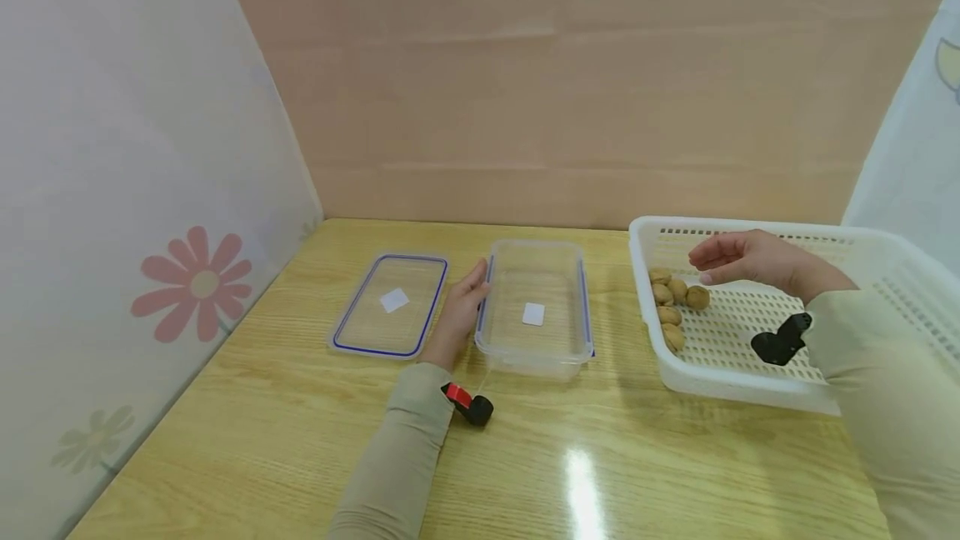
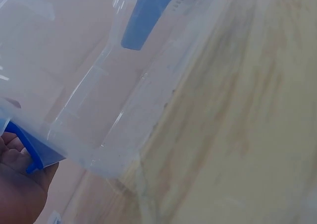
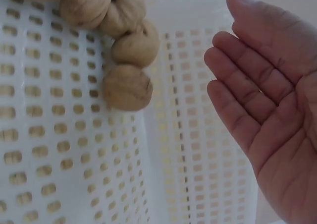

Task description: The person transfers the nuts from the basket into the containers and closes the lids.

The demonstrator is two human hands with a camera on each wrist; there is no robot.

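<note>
Lid (image 1: 390, 304) lies flat at left on table (image 1: 300, 440); left hand (image 1: 463, 307), fingers straight, steadies clear container (image 1: 534, 307); right hand (image 1: 738, 261), fingers relaxed and empty, hovers over walnuts (image 1: 672, 302) in white basket (image 1: 750, 386): best pinch the nearest nut singly.

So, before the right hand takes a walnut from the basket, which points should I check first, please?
1. Right hand empty, fingers relaxed: ok.
2. Right hand over the walnuts in the white basket: ok.
3. Clear container open, nothing inside but a white label: ok.
4. Left hand resting on the container's side: ok.
5. Lid flat on the table, apart from the container: ok.
6. Walnuts whole, not cracked: cannot tell.
</note>
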